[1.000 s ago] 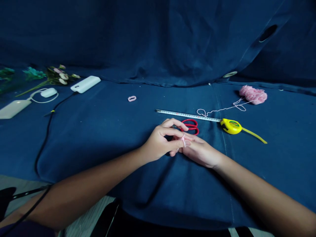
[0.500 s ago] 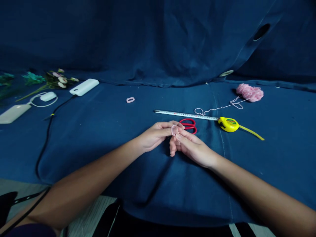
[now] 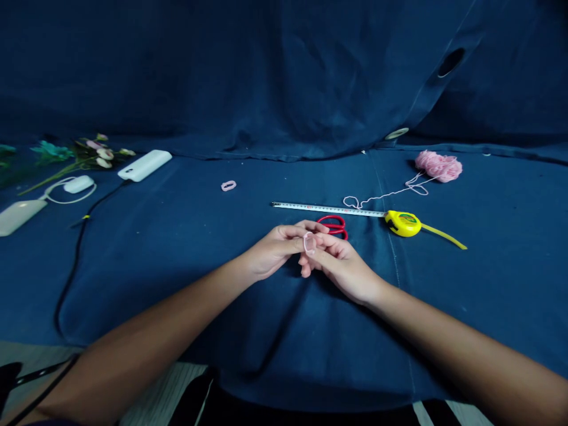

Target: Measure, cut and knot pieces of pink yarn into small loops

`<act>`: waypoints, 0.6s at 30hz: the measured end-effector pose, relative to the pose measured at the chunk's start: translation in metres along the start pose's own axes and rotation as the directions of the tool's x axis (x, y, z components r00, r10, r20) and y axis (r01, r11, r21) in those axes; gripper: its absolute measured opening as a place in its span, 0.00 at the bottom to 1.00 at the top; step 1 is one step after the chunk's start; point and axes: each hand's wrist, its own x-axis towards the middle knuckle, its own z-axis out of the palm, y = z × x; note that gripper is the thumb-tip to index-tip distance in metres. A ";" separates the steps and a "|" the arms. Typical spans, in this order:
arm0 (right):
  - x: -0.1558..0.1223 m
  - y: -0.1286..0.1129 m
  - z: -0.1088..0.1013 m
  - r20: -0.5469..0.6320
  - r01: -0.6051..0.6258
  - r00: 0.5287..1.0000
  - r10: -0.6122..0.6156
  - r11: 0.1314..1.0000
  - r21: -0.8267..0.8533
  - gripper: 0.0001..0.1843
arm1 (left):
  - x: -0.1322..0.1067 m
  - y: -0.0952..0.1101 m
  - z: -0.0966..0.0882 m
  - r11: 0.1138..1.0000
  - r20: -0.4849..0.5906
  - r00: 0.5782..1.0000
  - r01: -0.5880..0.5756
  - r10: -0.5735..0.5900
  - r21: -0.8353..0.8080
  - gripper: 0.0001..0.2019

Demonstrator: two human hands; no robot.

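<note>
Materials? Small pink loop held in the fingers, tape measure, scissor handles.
small loop: looks like pink yarn, matte, same colour as the yarn ball; likely soft fibre.
tape measure: glossy yellow case, probably plastic; pale marked blade, likely metal.
scissor handles: smooth red, apparently plastic.

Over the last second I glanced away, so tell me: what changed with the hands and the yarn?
The pink yarn loop, then wound round fingers of the right hand, was slid off their tips; the left hand and the right now pinch it between fingertips. The red scissors, yellow tape measure, pink yarn ball and small loop on the cloth lie as before.
</note>
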 end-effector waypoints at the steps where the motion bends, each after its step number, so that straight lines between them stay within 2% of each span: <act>1: 0.000 0.001 0.000 -0.016 0.009 1.000 -0.009 1.000 -0.004 0.11 | 0.000 0.000 0.000 1.000 0.008 1.000 -0.004 0.004 0.001 0.12; 9: 0.000 -0.002 -0.001 -0.035 -0.017 0.999 0.019 0.999 0.048 0.12 | 0.000 0.000 -0.002 1.000 0.024 1.000 -0.007 0.007 -0.006 0.11; 14: 0.000 -0.004 0.001 -0.051 -0.074 0.996 0.074 0.997 0.019 0.13 | -0.001 -0.002 -0.001 0.994 -0.005 0.999 -0.033 0.034 0.107 0.09; 18: -0.001 -0.005 0.001 -0.107 -0.079 0.991 0.080 0.997 0.013 0.16 | 0.001 -0.003 -0.006 0.971 -0.036 0.993 -0.100 0.110 0.219 0.06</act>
